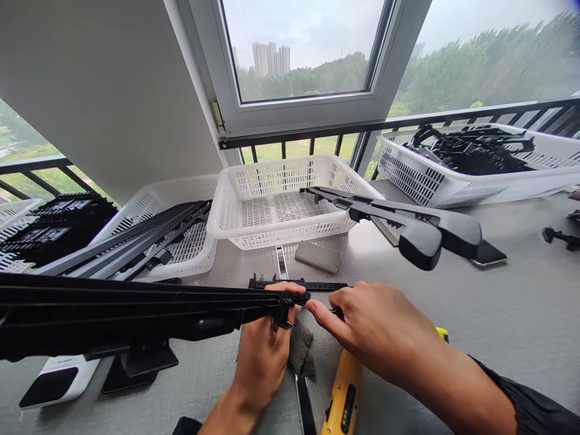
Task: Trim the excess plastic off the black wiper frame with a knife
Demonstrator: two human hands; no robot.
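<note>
My left hand (267,350) is closed round the narrow right end of a long black plastic trim piece (136,314), which stretches out past the left edge of the view. Close by on the right, my right hand (376,320) has its thumb at the tip of that end. Its other fingers are curled, and a thin dark thing shows under them, mostly hidden. Behind both hands lies a black caliper (317,286). A grey cloth (301,347) rests beside my left wrist, and a yellow tool with a black switch (342,399) lies below my right hand.
White baskets stand along the window: the middle basket (290,226) has grey-black trim pieces (408,226) jutting out rightward, the left basket (203,260) holds long strips, the right basket (435,190) black parts. A flat metallic block (317,257) and a white-and-black device (58,380) lie on the table.
</note>
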